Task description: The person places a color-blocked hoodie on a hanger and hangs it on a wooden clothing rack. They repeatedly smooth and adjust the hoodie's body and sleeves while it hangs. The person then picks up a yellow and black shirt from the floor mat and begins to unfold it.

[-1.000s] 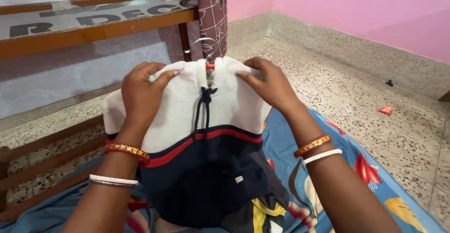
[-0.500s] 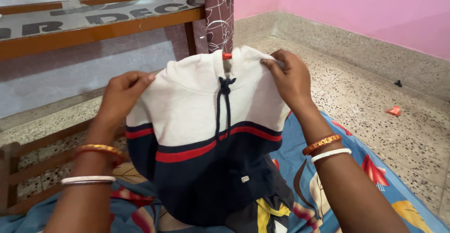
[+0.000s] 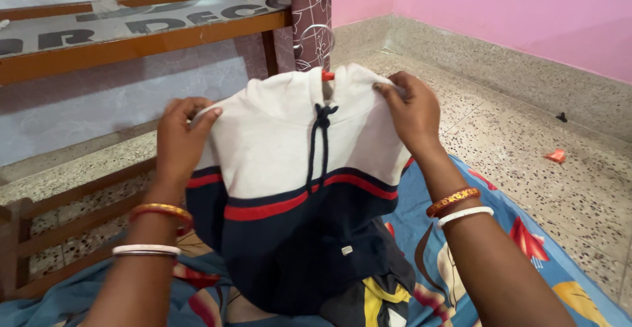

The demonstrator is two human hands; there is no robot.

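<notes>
You hold a hooded sweatshirt [image 3: 289, 169] up on a hanger [image 3: 320, 44], its metal hook at twelve o'clock. Your left hand [image 3: 181, 139] has its fingers pinched on the cream shoulder at nine o'clock; your right hand [image 3: 413, 113] grips the shoulder at two o'clock. The navy hem hangs over a blue patterned sheet [image 3: 526, 254] at six o'clock.

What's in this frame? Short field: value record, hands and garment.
left hand: grips the garment's shoulder edge
right hand: pinches the other shoulder by the collar
garment: cream top, red stripe, navy lower part, dark drawstring, held up on a hanger
hanger: metal hook, red neck, showing at the collar
underneath: blue patterned sheet on speckled floor
</notes>
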